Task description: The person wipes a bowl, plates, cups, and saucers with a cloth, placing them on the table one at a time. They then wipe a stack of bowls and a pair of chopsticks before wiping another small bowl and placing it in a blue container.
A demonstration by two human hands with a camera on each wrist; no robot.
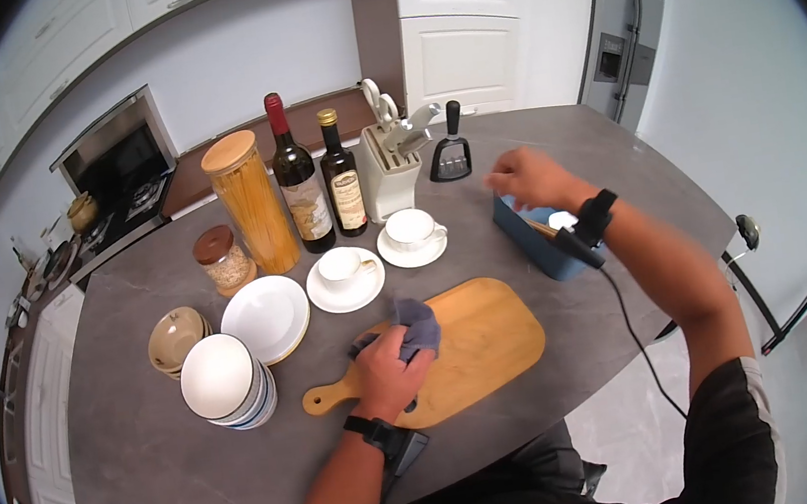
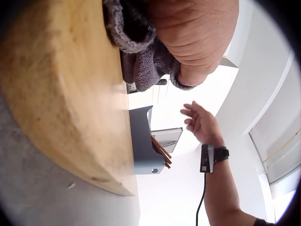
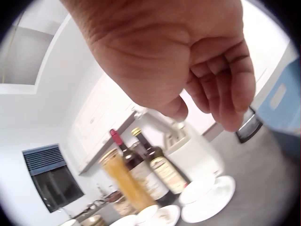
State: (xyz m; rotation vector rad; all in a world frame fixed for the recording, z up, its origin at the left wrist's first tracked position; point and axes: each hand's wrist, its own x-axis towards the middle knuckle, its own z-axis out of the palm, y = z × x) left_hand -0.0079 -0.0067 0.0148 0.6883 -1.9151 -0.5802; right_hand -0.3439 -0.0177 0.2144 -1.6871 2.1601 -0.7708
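Observation:
My left hand [image 1: 390, 372] grips a bunched grey-purple cloth [image 1: 420, 327] on the wooden cutting board [image 1: 494, 332]. In the left wrist view the knitted cloth [image 2: 146, 70] bulges out from under the fingers, against the board's surface. My right hand [image 1: 538, 181] is raised over the blue bin [image 1: 527, 245] to the right of the board. Seen from the right wrist, that hand [image 3: 174, 56] has loosely bent fingers with nothing between them. Thin brown sticks [image 2: 162, 151] poke out of the bin.
Behind the board stand two white cups on saucers [image 1: 346, 279], a wine bottle [image 1: 304, 194], a dark bottle [image 1: 342, 179], a pasta jar [image 1: 253, 210] and a knife block [image 1: 388, 178]. Stacked bowls [image 1: 223, 380] and a white plate [image 1: 266, 319] lie left. A black-handled tool [image 1: 452, 150] stands behind the bin.

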